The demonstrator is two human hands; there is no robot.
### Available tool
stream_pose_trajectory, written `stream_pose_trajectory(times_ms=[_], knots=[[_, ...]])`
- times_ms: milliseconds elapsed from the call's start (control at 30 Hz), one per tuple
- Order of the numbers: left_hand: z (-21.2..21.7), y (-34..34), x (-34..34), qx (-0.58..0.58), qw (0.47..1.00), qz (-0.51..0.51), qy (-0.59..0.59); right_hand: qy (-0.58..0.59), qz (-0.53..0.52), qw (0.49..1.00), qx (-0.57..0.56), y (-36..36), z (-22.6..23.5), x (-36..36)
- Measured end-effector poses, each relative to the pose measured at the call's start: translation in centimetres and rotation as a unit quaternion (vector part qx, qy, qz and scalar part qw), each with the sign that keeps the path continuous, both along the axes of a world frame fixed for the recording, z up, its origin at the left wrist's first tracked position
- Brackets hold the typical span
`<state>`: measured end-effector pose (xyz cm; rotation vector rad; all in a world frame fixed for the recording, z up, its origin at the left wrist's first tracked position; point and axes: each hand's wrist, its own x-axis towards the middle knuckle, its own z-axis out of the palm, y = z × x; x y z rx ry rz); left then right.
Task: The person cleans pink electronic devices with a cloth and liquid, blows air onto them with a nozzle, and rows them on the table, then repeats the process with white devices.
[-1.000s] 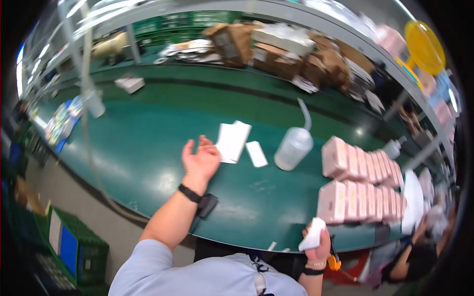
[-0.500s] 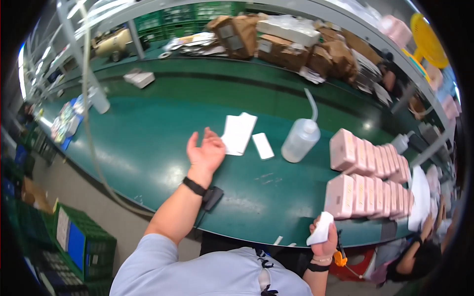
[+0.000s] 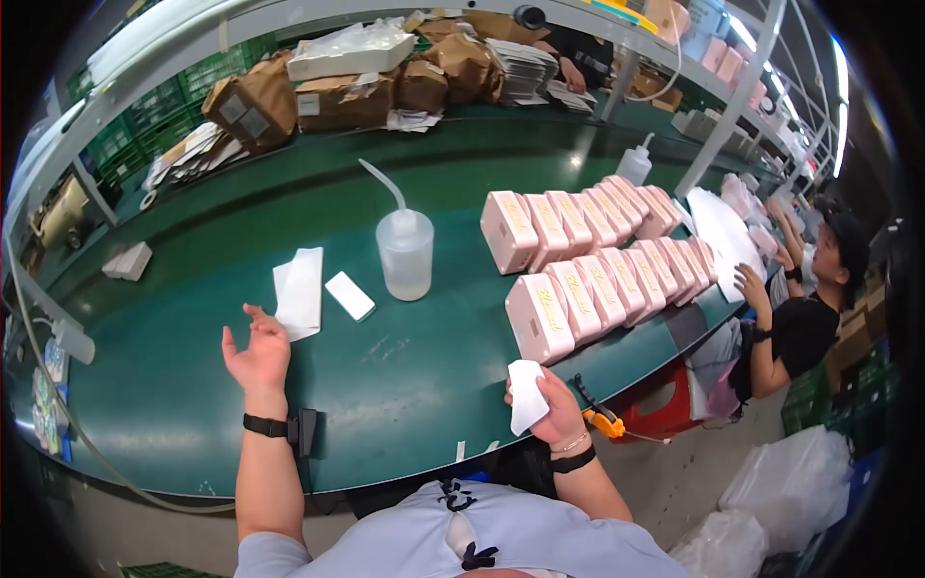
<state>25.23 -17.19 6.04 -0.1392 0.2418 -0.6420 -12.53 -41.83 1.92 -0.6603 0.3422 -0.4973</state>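
Observation:
My left hand (image 3: 258, 354) is palm up above the table, fingers apart and slightly bent, holding nothing. It is just left of some folded white sheets (image 3: 306, 289), perhaps paper or cloth. Beside those lies a small white rectangular block (image 3: 350, 296). A translucent squeeze bottle (image 3: 406, 255) with a bent spout stands upright farther right. Near the table's front edge, my right hand (image 3: 561, 409) grips a folded white wipe (image 3: 527, 395); whether it is paper or cloth I cannot tell. Just beyond that hand, pink box-shaped cases (image 3: 540, 323) stand in two rows.
A black device (image 3: 306, 433) sits by my left wrist. An orange-handled tool (image 3: 605, 422) hangs at the table edge, right of my right hand. Brown cartons (image 3: 345, 101) line the back shelf. At the far right, a co-worker (image 3: 800, 323) reaches over white sheeting (image 3: 718, 241).
The view has turned right, so the table's contents sit farther left in the picture and the co-worker shows more fully. My right hand still holds the wipe; my left stays empty.

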Motion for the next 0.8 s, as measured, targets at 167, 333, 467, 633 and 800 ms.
stream_pose_trajectory(times_ms=[167, 333, 467, 633, 800], knots=[[0.8, -0.5, -0.1, -0.133, 0.964, 0.057, -0.224, 0.012, -0.035, 0.999, -0.007, 0.4, -0.1, -0.4], [2.2, 1.2, 1.0, -0.154, 0.972, 0.074, -0.164, -0.041, -0.009, 0.999, 0.025, -0.3, -1.0, -0.8], [1.7, 4.5, 2.5, -0.146, 0.937, 0.188, -0.255, -0.006, -0.006, 1.0, -0.014, 0.5, -0.4, 0.1], [0.2, 6.1, 5.2, -0.182, 0.945, 0.238, -0.128, -0.031, -0.022, 0.999, 0.005, -0.3, -1.2, -0.6], [0.2, 6.9, 5.6, -0.176, 0.92, 0.253, -0.242, 0.021, -0.029, 0.999, -0.018, 0.3, 0.2, -0.1]])
